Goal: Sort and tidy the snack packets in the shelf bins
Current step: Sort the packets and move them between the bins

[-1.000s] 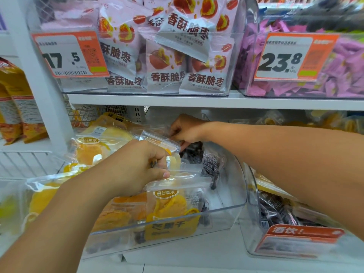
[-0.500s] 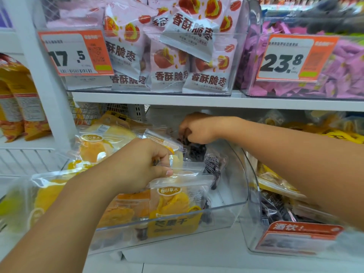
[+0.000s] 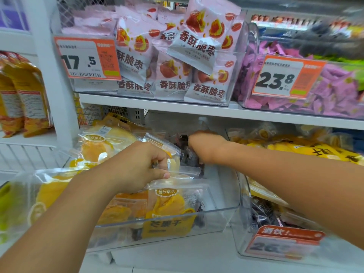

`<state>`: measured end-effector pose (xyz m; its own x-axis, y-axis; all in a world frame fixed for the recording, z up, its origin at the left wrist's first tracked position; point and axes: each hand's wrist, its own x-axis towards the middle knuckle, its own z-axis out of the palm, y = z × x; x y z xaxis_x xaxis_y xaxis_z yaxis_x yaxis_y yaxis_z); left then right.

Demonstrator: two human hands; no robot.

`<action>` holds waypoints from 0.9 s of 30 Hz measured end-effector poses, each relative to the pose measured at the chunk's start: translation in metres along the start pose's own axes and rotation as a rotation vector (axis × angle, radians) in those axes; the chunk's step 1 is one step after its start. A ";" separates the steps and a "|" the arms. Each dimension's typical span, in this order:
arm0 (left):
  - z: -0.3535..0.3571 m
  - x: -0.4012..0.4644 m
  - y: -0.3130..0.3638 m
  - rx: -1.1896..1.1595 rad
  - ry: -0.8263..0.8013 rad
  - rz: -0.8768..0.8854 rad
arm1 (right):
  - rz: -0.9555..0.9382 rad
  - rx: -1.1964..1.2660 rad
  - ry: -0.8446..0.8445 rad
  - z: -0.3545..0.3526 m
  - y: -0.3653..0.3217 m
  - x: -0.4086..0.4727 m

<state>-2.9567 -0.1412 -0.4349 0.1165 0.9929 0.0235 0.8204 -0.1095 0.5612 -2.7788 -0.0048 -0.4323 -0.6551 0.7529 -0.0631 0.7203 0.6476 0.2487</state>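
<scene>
The left hand (image 3: 136, 166) kept a closed grip on the top edges of the mango packets (image 3: 167, 205), seemingly holding them aside in the clear bin (image 3: 222, 211) on the lower shelf. That opened the bin's back corner, where the right hand (image 3: 204, 146) reached knuckles-up, fingers curled down into dark packets (image 3: 192, 157); whether its grip held one, I could not tell.

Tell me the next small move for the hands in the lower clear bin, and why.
Probably lift the right hand out with the dark packets it reaches into: they lie among the yellow mango packets, which the left hand grips aside.
</scene>
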 end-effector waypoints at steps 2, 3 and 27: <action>0.000 0.001 0.000 -0.004 -0.011 -0.004 | 0.044 -0.022 0.112 0.003 0.000 0.005; 0.000 0.000 0.000 -0.007 -0.014 -0.004 | 0.066 -0.039 0.137 0.004 0.000 0.009; 0.003 0.001 0.004 0.010 0.018 -0.006 | -0.302 -0.502 0.075 0.011 0.013 0.048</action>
<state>-2.9517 -0.1410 -0.4350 0.1015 0.9942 0.0350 0.8267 -0.1038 0.5531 -2.7985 0.0411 -0.4424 -0.8421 0.5214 -0.1378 0.3155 0.6835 0.6583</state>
